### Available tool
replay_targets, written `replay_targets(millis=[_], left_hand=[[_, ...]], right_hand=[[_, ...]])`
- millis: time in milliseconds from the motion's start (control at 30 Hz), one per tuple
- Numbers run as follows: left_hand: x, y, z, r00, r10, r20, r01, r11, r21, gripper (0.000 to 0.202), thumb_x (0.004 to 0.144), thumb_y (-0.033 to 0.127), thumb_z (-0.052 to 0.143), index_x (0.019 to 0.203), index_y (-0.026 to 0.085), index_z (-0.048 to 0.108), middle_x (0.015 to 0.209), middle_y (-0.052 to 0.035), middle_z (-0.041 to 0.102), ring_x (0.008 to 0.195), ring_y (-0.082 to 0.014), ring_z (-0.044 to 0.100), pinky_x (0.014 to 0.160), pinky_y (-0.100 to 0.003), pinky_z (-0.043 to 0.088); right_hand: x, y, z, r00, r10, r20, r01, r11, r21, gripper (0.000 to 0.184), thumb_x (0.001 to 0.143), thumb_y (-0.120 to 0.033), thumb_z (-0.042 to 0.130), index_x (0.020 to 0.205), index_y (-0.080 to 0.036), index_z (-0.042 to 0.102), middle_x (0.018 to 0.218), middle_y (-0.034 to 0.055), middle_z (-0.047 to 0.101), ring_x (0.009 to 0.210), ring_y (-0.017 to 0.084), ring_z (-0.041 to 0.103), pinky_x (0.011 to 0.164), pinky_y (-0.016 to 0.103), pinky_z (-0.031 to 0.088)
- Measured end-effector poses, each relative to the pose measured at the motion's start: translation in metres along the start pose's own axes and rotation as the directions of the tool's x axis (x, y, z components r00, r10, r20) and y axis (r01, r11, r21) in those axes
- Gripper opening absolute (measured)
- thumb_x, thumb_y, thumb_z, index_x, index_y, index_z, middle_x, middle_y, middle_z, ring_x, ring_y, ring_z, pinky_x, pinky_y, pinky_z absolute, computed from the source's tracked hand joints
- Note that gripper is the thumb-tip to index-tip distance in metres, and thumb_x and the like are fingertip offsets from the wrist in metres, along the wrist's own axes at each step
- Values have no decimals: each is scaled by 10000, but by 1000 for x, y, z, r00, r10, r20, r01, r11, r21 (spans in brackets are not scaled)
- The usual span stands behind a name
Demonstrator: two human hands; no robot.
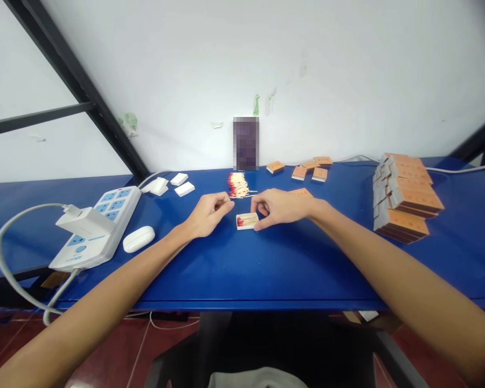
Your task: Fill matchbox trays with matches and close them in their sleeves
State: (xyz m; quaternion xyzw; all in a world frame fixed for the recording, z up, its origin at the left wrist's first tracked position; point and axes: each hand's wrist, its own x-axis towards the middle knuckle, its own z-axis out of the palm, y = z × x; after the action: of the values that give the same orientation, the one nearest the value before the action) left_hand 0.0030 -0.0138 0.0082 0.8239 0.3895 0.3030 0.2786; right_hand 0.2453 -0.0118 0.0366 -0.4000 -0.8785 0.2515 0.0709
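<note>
The left hand (210,214) curls, whether around anything I cannot tell; the right hand (278,207) pinches one end of a matchbox tray (246,226). Below spreads a smooth, glossy blue tabletop (234,269), bearing blocky stacked orange matchboxes (414,186) and heaped red-tipped matchsticks (238,185). The white, rectangular tray lies between both hands.

The left hand (210,214) and the right hand (283,206) are bare, and the forearms (109,299) are bare also. At the lower edge there is visible a piece of light greyish cloth (256,379), which seems to be clothing.
</note>
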Motion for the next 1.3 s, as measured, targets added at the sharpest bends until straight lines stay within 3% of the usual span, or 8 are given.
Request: replay_targets(millis=[100, 233, 433, 567, 667, 867, 1133, 1300], left_hand=[[1, -3, 0, 1000, 6, -1, -6, 997, 75, 397, 937, 430, 484, 640, 171, 437, 584, 50, 364, 546, -91, 322, 538, -254, 280], [3, -4, -3, 989, 146, 31, -149, 943, 298, 406, 895, 320, 505, 535, 159, 407, 594, 25, 430, 569, -97, 389, 602, -271, 313], [1, -4, -8, 989, 134, 70, -148, 948, 281, 451, 934, 324, 445, 529, 170, 316, 487, 57, 304, 487, -77, 280, 537, -258, 270], [-2, -1, -10, 986, 135, 98, -157, 950, 270, 270, 934, 392, 493, 796, 166, 544, 531, 76, 396, 483, -82, 339, 526, -240, 295], [-3, 5, -9, 967, 174, 184, -232, 900, 370, 355, 898, 490, 552, 1066, 179, 586, 641, 54, 503, 547, -110, 437, 568, -249, 332], [-3, 13, -2, 958, 129, 256, -244, 838, 489, 335, 884, 516, 551, 968, 201, 625, 816, -11, 626, 699, -165, 557, 607, -269, 347], [-2, 10, -3, 946, 143, 290, -259, 871, 416, 313, 886, 474, 559, 999, 190, 625, 772, 2, 589, 665, -148, 510, 625, -271, 370], [-1, 5, -3, 943, 157, 295, -271, 875, 401, 336, 877, 500, 571, 966, 180, 625, 722, 11, 544, 628, -138, 479, 621, -275, 370]], right_hand=[[-1, -1, -2, 1000, 19, -7, -19, 1000, -16, 351, 711, -485, 752, 860, -193, 625, 741, -20, 594, 642, 125, 512, 585, 255, 333], [-4, -3, -4, 1000, 27, 4, -27, 999, -38, 363, 703, -496, 757, 829, -191, 606, 768, -6, 593, 662, 132, 510, 590, 263, 331], [-6, -6, -4, 998, -49, -46, 50, 999, 19, 501, 742, -452, 737, 1159, -208, 604, 843, 1, 569, 689, 136, 488, 617, 256, 337], [-6, -13, -4, 986, -155, -63, 159, 986, 58, 255, 823, -300, 636, 1049, -192, 686, 809, -1, 539, 685, 121, 451, 635, 250, 330], [-4, -16, -3, 984, -170, -49, 173, 983, 58, 197, 856, -297, 616, 971, -179, 724, 771, -5, 522, 675, 116, 449, 639, 251, 328], [-1, -15, 3, 990, -124, -62, 127, 991, 35, 155, 874, -289, 611, 880, -180, 721, 682, -31, 484, 618, 103, 432, 623, 250, 316], [3, -17, 12, 992, -78, -97, 84, 995, 62, 169, 862, -304, 630, 831, -155, 703, 672, -14, 568, 599, 101, 454, 606, 250, 307], [4, -18, 14, 987, -95, -129, 109, 988, 109, 237, 867, -377, 631, 774, -164, 677, 614, -36, 522, 576, 96, 421, 585, 249, 292]])
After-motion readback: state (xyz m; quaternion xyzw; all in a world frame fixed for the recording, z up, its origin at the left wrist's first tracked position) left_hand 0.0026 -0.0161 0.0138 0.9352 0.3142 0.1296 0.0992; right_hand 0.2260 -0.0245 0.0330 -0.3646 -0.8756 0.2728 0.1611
